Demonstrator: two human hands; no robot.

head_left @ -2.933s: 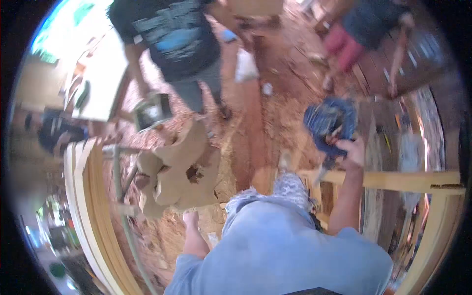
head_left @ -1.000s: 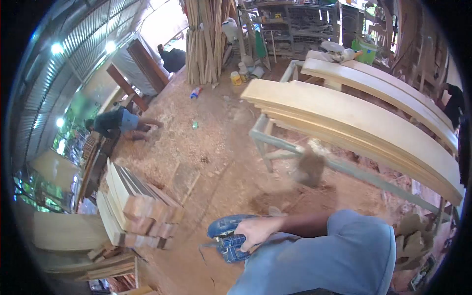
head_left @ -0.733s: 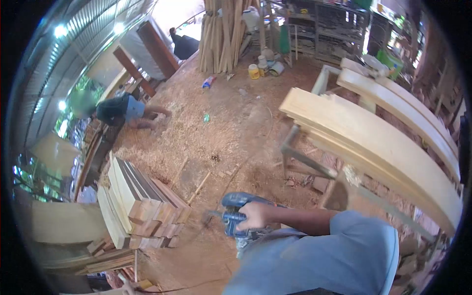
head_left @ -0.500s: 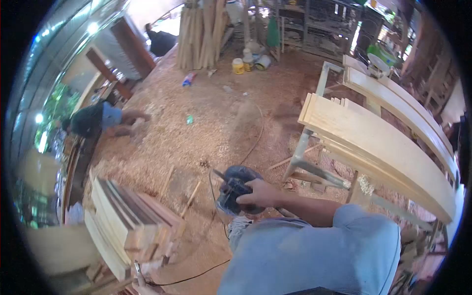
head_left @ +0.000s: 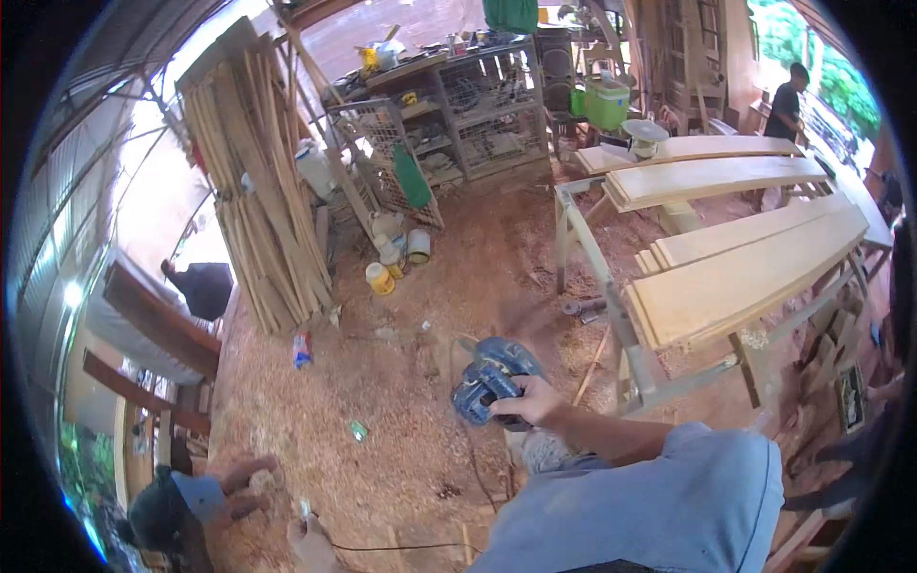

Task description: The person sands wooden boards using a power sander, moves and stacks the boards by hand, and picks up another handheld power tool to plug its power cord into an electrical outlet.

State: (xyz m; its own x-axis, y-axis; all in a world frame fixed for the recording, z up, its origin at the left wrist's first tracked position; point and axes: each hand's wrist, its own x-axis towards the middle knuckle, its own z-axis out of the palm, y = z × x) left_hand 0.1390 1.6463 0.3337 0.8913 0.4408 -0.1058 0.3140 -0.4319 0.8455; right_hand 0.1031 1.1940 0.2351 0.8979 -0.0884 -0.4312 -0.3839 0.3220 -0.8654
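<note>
My right hand (head_left: pixel 531 402) grips the handle of a blue handheld power tool (head_left: pixel 497 374), held out over the shavings-covered floor; its exact kind is unclear. Down at the lower left edge, my left hand (head_left: pixel 313 547) has its fingers closed round a small pale piece (head_left: pixel 305 508), possibly a plug. A black cord (head_left: pixel 401 548) runs from that hand toward my body. Below my right forearm shows a pale, frayed cloth (head_left: pixel 546 451). My left arm is mostly out of view.
Pale boards (head_left: pixel 755 272) lie on a metal-legged stand (head_left: pixel 602 258) at right. Tall planks (head_left: pixel 253 181) lean at left, near a yellow bucket (head_left: pixel 379 278). A person (head_left: pixel 177 506) bends low at left; another person (head_left: pixel 785 110) stands at far right. Wire-fronted shelves (head_left: pixel 492 105) stand behind.
My view has tilted up, so shelves and leaning planks appear lower and fuller, and the stacked timber at lower left has left the picture. Both hands keep their holds.
</note>
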